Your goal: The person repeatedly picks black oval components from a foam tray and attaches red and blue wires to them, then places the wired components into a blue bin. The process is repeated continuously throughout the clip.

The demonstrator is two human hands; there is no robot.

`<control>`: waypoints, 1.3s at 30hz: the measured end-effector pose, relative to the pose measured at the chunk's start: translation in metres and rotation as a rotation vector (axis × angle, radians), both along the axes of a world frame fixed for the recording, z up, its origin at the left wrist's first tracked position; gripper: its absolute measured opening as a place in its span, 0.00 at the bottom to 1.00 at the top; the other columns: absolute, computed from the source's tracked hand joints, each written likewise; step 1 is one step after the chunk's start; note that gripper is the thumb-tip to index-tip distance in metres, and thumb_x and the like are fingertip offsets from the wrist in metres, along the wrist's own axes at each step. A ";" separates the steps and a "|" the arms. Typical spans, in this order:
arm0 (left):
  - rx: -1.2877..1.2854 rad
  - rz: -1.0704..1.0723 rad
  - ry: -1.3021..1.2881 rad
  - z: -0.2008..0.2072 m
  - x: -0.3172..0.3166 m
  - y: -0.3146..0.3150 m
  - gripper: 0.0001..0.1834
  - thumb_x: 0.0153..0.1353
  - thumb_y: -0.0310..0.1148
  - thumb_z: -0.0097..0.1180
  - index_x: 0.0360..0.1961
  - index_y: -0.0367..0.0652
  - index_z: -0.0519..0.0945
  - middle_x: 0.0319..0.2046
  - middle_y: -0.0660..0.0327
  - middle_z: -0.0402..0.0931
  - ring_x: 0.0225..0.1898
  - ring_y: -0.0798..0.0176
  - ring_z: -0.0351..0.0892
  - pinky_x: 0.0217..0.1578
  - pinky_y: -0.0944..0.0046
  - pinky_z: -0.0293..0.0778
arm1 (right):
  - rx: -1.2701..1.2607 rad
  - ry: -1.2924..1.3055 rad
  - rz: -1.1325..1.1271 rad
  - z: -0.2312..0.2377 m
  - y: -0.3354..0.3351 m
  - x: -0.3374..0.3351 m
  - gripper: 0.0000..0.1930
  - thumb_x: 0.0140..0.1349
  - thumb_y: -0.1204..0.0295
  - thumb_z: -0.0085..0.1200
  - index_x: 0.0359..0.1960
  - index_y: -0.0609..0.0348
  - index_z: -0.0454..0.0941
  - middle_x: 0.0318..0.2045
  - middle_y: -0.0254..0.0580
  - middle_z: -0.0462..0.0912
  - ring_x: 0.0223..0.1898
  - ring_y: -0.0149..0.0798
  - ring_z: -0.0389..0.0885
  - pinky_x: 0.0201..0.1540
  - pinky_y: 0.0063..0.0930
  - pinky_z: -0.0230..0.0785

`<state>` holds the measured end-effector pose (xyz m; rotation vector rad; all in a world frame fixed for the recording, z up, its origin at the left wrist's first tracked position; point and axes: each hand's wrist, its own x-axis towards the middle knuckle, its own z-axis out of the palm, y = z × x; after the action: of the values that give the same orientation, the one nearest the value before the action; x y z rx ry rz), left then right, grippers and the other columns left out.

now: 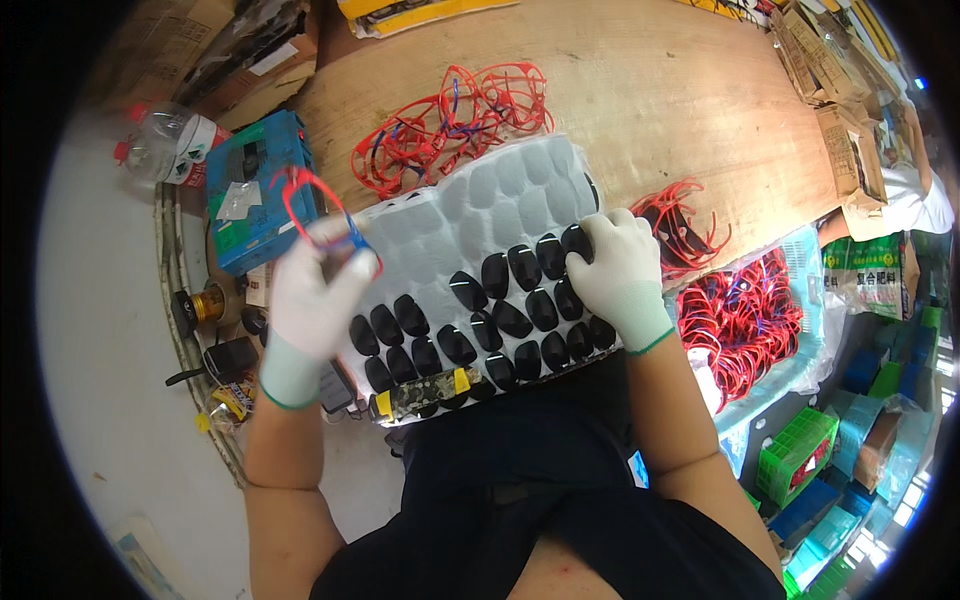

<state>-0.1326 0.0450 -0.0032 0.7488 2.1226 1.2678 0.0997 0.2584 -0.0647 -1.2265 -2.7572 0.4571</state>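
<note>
A glasses frame (pixel 357 236), red with blue parts, is pinched in my left hand (pixel 310 305) over the left side of a grey moulded tray (pixel 410 235). Dark lenses (pixel 495 275) sit in rows in the tray's nearer cups; the farther cups hold none. At the tray's right edge my right hand (pixel 625 270) has thumb and fingers closed about one dark lens (pixel 577 241). Both hands wear white gloves with green cuffs. A camouflage strip with yellow tape (pixel 430 393) lies along the tray's near edge.
Red frames (pixel 450 125) lie tangled beyond the tray; glasses with dark lenses (pixel 680 225) lie right of it. A light-blue crate (pixel 815 290) holds more red frames. Left are a blue box (pixel 255 190) and plastic bottles (pixel 175 135). Another person's arm (pixel 920 150) shows far right.
</note>
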 end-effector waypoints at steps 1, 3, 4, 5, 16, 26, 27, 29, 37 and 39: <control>-0.014 -0.009 0.057 -0.004 0.012 -0.011 0.17 0.61 0.23 0.56 0.52 0.37 0.79 0.38 0.64 0.77 0.41 0.72 0.75 0.46 0.68 0.73 | 0.004 -0.004 -0.024 0.000 -0.001 -0.001 0.16 0.50 0.66 0.62 0.40 0.57 0.82 0.42 0.50 0.80 0.48 0.54 0.77 0.51 0.46 0.72; 0.084 -0.146 0.390 -0.016 0.024 -0.030 0.16 0.60 0.21 0.53 0.49 0.37 0.79 0.48 0.56 0.77 0.49 0.63 0.77 0.53 0.63 0.71 | 0.009 -0.012 -0.069 0.001 -0.005 -0.002 0.16 0.49 0.66 0.61 0.40 0.58 0.82 0.44 0.50 0.80 0.49 0.54 0.77 0.53 0.45 0.72; 0.100 -0.123 0.557 -0.021 0.033 -0.036 0.15 0.59 0.20 0.51 0.48 0.37 0.79 0.51 0.52 0.76 0.52 0.58 0.76 0.55 0.60 0.70 | 0.019 -0.015 -0.099 0.001 -0.007 -0.002 0.16 0.49 0.65 0.62 0.39 0.58 0.82 0.45 0.50 0.79 0.50 0.54 0.76 0.52 0.45 0.71; 0.114 -0.100 0.723 -0.024 0.045 -0.038 0.15 0.59 0.18 0.50 0.47 0.38 0.79 0.54 0.49 0.75 0.55 0.54 0.76 0.58 0.58 0.69 | 0.059 -0.016 -0.100 0.001 -0.011 -0.002 0.16 0.49 0.65 0.62 0.39 0.58 0.82 0.45 0.50 0.79 0.50 0.54 0.76 0.51 0.45 0.71; 0.394 -0.154 0.872 -0.004 0.093 -0.089 0.19 0.39 0.14 0.52 0.32 0.42 0.85 0.47 0.50 0.80 0.48 0.44 0.78 0.50 0.53 0.74 | 0.291 0.352 0.294 -0.001 -0.019 0.026 0.07 0.49 0.71 0.59 0.30 0.57 0.80 0.42 0.43 0.81 0.46 0.52 0.78 0.49 0.46 0.69; 0.689 0.525 0.044 -0.016 0.088 -0.102 0.39 0.68 0.40 0.59 0.73 0.38 0.55 0.72 0.46 0.56 0.70 0.46 0.63 0.63 0.48 0.68 | -0.038 0.760 0.279 0.011 -0.102 0.069 0.09 0.55 0.80 0.57 0.38 0.60 0.77 0.33 0.48 0.79 0.37 0.55 0.79 0.44 0.45 0.71; 0.751 0.532 -0.188 -0.014 0.087 -0.106 0.41 0.67 0.42 0.60 0.74 0.38 0.54 0.73 0.44 0.54 0.68 0.46 0.66 0.61 0.49 0.70 | -0.149 0.768 0.231 0.008 -0.118 0.070 0.10 0.57 0.80 0.56 0.41 0.61 0.77 0.34 0.50 0.79 0.37 0.56 0.80 0.42 0.44 0.72; 0.765 0.507 -0.390 -0.009 0.082 -0.108 0.35 0.67 0.40 0.57 0.71 0.38 0.60 0.67 0.43 0.63 0.60 0.47 0.73 0.56 0.50 0.74 | -0.216 0.730 0.210 0.008 -0.142 0.073 0.13 0.61 0.79 0.55 0.49 0.61 0.76 0.38 0.52 0.78 0.37 0.57 0.81 0.38 0.44 0.76; 0.626 0.105 -0.365 0.007 0.128 -0.086 0.23 0.67 0.29 0.51 0.62 0.34 0.66 0.48 0.47 0.79 0.46 0.50 0.82 0.52 0.49 0.77 | -0.562 0.948 0.306 0.047 -0.153 0.071 0.18 0.58 0.81 0.63 0.50 0.62 0.77 0.38 0.41 0.82 0.28 0.30 0.81 0.32 0.23 0.74; 0.616 -0.087 -0.372 0.016 0.158 -0.075 0.27 0.67 0.26 0.49 0.65 0.29 0.62 0.50 0.47 0.79 0.51 0.53 0.81 0.57 0.50 0.73 | -0.724 1.036 0.376 0.063 -0.156 0.068 0.17 0.58 0.82 0.62 0.50 0.62 0.77 0.38 0.41 0.83 0.28 0.30 0.81 0.32 0.23 0.74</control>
<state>0.0258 -0.0302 0.0132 0.7587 1.3926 1.8715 0.1675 0.1021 -0.0022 -0.2712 -1.8816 1.6462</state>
